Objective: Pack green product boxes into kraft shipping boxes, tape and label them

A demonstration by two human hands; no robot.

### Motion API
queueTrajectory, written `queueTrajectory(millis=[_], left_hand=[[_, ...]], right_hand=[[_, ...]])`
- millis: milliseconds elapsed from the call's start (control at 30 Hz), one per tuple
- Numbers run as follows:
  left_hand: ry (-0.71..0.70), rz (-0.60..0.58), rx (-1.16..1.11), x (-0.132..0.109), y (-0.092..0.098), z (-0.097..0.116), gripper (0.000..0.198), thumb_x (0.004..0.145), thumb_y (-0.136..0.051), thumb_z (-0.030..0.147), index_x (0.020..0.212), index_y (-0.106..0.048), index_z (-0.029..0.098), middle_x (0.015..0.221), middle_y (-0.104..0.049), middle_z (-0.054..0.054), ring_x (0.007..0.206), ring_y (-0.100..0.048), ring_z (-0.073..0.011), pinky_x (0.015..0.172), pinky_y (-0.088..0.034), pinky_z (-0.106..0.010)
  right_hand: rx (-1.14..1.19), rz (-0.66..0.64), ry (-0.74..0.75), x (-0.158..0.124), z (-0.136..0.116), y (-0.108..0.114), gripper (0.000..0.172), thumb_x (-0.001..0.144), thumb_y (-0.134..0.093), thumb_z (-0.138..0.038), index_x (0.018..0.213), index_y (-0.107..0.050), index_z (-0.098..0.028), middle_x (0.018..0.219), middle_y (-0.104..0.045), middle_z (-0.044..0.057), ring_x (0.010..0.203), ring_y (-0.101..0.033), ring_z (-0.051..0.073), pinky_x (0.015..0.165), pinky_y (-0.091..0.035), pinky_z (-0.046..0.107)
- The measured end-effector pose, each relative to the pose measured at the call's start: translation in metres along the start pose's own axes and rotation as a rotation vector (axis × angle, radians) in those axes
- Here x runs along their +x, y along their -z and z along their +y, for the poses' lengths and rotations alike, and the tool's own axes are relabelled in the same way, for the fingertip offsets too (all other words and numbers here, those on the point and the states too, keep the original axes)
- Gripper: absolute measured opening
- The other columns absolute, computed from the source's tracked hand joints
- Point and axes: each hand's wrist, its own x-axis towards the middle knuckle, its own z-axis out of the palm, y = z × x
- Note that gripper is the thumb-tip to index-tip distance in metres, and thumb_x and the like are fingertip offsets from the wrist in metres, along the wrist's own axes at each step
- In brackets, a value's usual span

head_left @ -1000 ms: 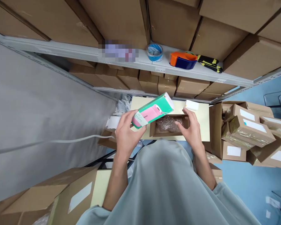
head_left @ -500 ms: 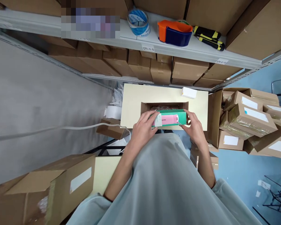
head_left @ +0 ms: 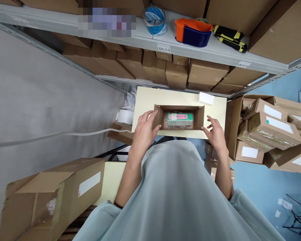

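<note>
Item: green-and-pink box. Lies lengthwise between the two hands, slightly beyond them, inside an open carton; pink device pictured on its upper face. Held by neither hand. Clear plastic wrap shows around and beneath it.

Left hand: at the carton's left end, thumb and fingers parted about the end wall; contact with the cardboard cannot be told for certain. Nothing lifted.

Right hand: at the carton's right end, fingers spread, thumb tip at the near right corner; whether it touches cannot be told. The hands stand well apart, the carton between them.

Bench: pale top, under the carton and extending beyond both hands.

Small white box: on the bench, beyond the right hand, near the far edge.

White roll: left of the left hand, off the bench's side.

White cable: runs leftward from near the left hand.

Shelf: beyond both hands; carries a blue-and-white tape roll, an orange-and-navy holder and black-and-yellow tools.

Taped parcels: heaped right of the right hand, several with white labels.

Large open carton: nearer the body, left of the left hand, white label on its side.
</note>
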Motion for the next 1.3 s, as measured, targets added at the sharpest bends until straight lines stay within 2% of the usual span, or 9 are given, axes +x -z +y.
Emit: queueTrajectory(millis=[233, 367, 500, 700, 833, 967, 1067, 1167, 1300], left_hand=[[0.212, 0.051, 0.03, 0.003, -0.041, -0.032, 0.065, 0.098, -0.067, 0.034, 0.16, -0.053, 0.017, 0.151, -0.064, -0.022, 0.135, -0.068, -0.0399, 0.116, -0.057, -0.053], [0.338, 0.079, 0.01, 0.01, -0.058, -0.042, 0.063, 0.097, -0.067, 0.033, 0.156, -0.057, 0.015, 0.131, -0.076, -0.018, 0.117, -0.076, -0.0353, 0.107, -0.06, -0.047], [0.435, 0.08, 0.0, 0.009, -0.061, -0.041, 0.054, 0.097, -0.067, 0.031, 0.149, -0.064, 0.017, 0.106, -0.082, -0.01, 0.097, -0.079, -0.0312, 0.099, -0.061, -0.043], [0.476, 0.181, -0.034, -0.008, -0.063, -0.027, 0.048, 0.094, -0.066, 0.03, 0.142, -0.071, 0.02, 0.097, -0.082, -0.006, 0.089, -0.077, -0.0261, 0.094, -0.06, -0.037], [0.517, 0.246, -0.057, -0.028, -0.053, -0.02, 0.049, 0.094, -0.066, 0.03, 0.141, -0.073, 0.019, 0.1, -0.081, -0.005, 0.088, -0.076, -0.0245, 0.094, -0.059, -0.037], [0.543, 0.291, -0.08, -0.063, -0.03, -0.022, 0.051, 0.093, -0.065, 0.029, 0.141, -0.073, 0.017, 0.095, -0.079, -0.005, 0.087, -0.075, -0.0245, 0.092, -0.058, -0.036], [0.595, 0.347, -0.1, -0.103, -0.014, -0.031, 0.051, 0.091, -0.066, 0.029, 0.14, -0.075, 0.018, 0.092, -0.078, -0.004, 0.084, -0.073, -0.0238, 0.091, -0.059, -0.036], [0.648, 0.422, -0.13, -0.156, -0.004, -0.046, 0.051, 0.092, -0.064, 0.03, 0.141, -0.074, 0.019, 0.094, -0.078, -0.004, 0.084, -0.072, -0.0236, 0.09, -0.059, -0.036], [0.716, 0.563, -0.16, -0.246, 0.0, -0.071, 0.049, 0.094, -0.062, 0.03, 0.14, -0.074, 0.02, 0.094, -0.075, -0.004, 0.082, -0.07, -0.0225, 0.088, -0.06, -0.036]], right_hand=[[0.001, 0.038, -0.106, 0.002, 0.017, -0.01, 0.071, 0.105, -0.05, -0.077, 0.137, -0.071, -0.017, 0.117, -0.078, 0.017, 0.076, -0.071, 0.025, 0.077, -0.055, 0.042], [0.008, 0.004, -0.154, 0.008, 0.022, -0.025, 0.061, 0.106, -0.049, -0.073, 0.12, -0.075, -0.019, 0.102, -0.082, 0.012, 0.071, -0.068, 0.024, 0.078, -0.052, 0.039], [-0.016, -0.046, -0.159, 0.013, 0.024, -0.033, 0.043, 0.106, -0.053, -0.061, 0.095, -0.073, -0.024, 0.092, -0.082, 0.009, 0.071, -0.068, 0.024, 0.073, -0.045, 0.035], [-0.072, -0.051, -0.116, 0.016, 0.023, -0.033, 0.029, 0.103, -0.054, -0.044, 0.084, -0.067, -0.025, 0.081, -0.078, 0.006, 0.068, -0.066, 0.023, 0.069, -0.037, 0.032], [-0.11, -0.054, -0.065, 0.017, 0.013, -0.025, 0.029, 0.101, -0.054, -0.043, 0.081, -0.064, -0.025, 0.078, -0.076, 0.005, 0.067, -0.064, 0.022, 0.069, -0.036, 0.031], [-0.125, -0.056, 0.005, 0.008, -0.01, -0.025, 0.03, 0.098, -0.053, -0.045, 0.077, -0.063, -0.025, 0.075, -0.073, 0.005, 0.066, -0.062, 0.021, 0.068, -0.037, 0.031], [-0.118, -0.081, 0.086, -0.005, -0.035, -0.034, 0.033, 0.097, -0.052, -0.048, 0.075, -0.061, -0.026, 0.073, -0.073, 0.005, 0.066, -0.062, 0.022, 0.068, -0.037, 0.031], [-0.124, -0.115, 0.183, -0.024, -0.062, -0.051, 0.033, 0.097, -0.052, -0.049, 0.075, -0.061, -0.026, 0.074, -0.074, 0.005, 0.065, -0.062, 0.022, 0.067, -0.038, 0.032], [-0.127, -0.169, 0.354, -0.059, -0.103, -0.081, 0.036, 0.097, -0.052, -0.052, 0.074, -0.059, -0.026, 0.073, -0.073, 0.004, 0.064, -0.06, 0.021, 0.068, -0.038, 0.032]])
